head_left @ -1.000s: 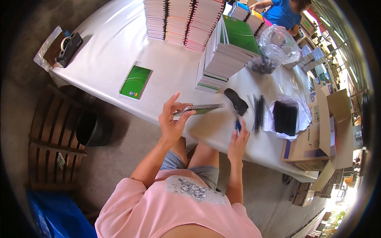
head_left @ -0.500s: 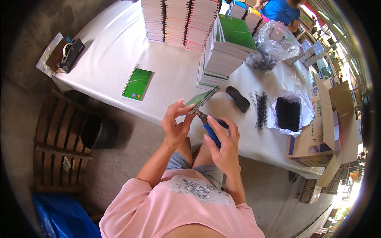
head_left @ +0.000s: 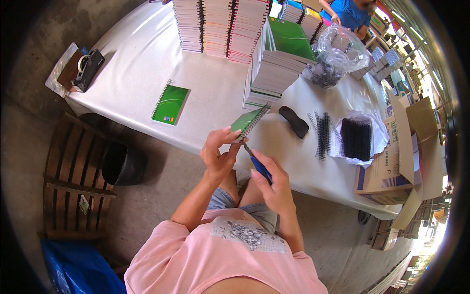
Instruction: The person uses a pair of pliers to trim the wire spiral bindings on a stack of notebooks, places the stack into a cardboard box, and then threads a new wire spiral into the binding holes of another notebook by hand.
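My left hand (head_left: 217,156) holds a small green spiral notebook (head_left: 248,122) tilted up in front of me, above the near edge of the white table (head_left: 142,59). In my right hand (head_left: 273,182) are blue-handled pliers (head_left: 258,165), their tip at the lower end of the notebook's wire spiral. Both hands are close together over my knees.
Another green notebook (head_left: 171,104) lies flat to the left. Tall stacks of notebooks (head_left: 223,27) stand at the back. Black spiral coils (head_left: 356,138), a black tool (head_left: 294,122) and an open cardboard box (head_left: 401,157) are to the right. A tape dispenser (head_left: 87,69) sits far left. Another person (head_left: 350,12) works beyond.
A second ago my right hand was reaching at the table edge for the pliers. It has since lifted them to the notebook's spiral, and the notebook has tilted more upright in my left hand.
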### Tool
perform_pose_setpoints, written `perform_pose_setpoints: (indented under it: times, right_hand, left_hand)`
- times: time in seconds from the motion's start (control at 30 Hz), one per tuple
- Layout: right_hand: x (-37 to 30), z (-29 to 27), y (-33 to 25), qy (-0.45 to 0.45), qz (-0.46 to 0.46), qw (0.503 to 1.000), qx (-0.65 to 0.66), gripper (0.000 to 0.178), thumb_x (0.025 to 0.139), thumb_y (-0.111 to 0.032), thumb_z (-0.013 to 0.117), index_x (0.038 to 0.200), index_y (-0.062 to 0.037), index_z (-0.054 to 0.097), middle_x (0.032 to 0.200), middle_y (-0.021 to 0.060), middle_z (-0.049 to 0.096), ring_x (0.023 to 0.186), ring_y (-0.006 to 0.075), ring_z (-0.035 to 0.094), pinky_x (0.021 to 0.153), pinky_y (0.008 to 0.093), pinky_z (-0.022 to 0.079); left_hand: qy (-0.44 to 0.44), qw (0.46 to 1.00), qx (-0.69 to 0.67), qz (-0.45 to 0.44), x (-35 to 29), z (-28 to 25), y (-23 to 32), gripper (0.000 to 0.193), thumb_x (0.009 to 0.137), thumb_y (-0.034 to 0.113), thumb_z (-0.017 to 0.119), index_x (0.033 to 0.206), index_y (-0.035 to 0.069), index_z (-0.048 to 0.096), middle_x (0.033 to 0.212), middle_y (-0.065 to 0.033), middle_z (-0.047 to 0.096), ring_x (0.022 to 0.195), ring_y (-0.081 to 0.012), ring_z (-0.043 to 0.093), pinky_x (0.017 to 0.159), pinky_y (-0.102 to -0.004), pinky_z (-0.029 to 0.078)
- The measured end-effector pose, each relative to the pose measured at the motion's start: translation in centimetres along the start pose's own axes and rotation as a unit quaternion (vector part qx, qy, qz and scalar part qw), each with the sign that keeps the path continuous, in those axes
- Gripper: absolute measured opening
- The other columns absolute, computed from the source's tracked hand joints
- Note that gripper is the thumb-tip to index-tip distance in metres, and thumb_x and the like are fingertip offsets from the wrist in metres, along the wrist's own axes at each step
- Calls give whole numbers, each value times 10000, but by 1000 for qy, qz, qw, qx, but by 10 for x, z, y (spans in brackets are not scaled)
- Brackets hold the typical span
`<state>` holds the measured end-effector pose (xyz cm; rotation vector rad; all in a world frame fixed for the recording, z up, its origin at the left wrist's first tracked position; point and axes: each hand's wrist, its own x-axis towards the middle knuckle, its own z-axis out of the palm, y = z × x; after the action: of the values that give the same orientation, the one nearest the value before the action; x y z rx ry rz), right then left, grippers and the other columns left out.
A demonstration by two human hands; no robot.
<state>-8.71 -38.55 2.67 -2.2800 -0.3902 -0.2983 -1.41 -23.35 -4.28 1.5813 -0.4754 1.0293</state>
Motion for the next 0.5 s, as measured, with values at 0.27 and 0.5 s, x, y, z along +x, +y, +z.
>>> perform_pose_setpoints:
  times: [0.27,0.5]
  right_hand:
    - [-6,15,16,-76,183,916,348,459,914,-255,536,1308,-38,447,1061,147,561,931,248,556,790,361,455]
    - [-29,6,78,-31,202,902,-381,552,861,-366,577,1366,-216,410,1287,171,430,1211,362,403,994,510,291]
  left_hand:
    - [62,997,-22,-49,-4,1,-5,674,721,-131,687,1288,55,374,904,-111,662,807,-166,599,719,-281,506]
    - [99,901,-213,-364,22,-30,-4,501,855,47,640,1304,20,418,938,-118,666,815,-109,600,712,-228,485]
